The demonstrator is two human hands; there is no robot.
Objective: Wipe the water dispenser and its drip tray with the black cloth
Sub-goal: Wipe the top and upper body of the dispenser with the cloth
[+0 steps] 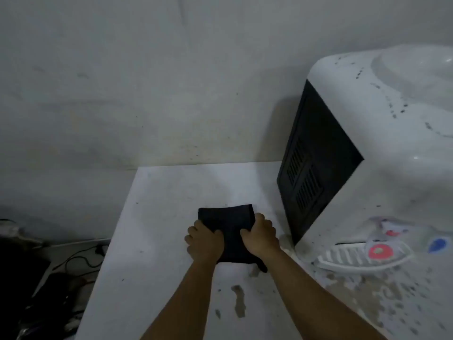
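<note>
The folded black cloth (229, 224) lies on the white table (157, 217), left of the water dispenser. My left hand (204, 242) grips its left edge with curled fingers. My right hand (261, 235) grips its right edge the same way. The white water dispenser (382, 148) stands at the right, its black vented side panel (316, 163) facing the cloth. Dark specks dot its top. Its white slotted drip tray (353, 260) juts out at the front, below a red tap (380, 251) and a blue tap (438, 244).
Brown stains (239, 300) and many small spots mark the table near me and in front of the drip tray. A grey wall (147, 82) rises behind the table. On the floor at the left lie dark cables (81, 261) and dark objects.
</note>
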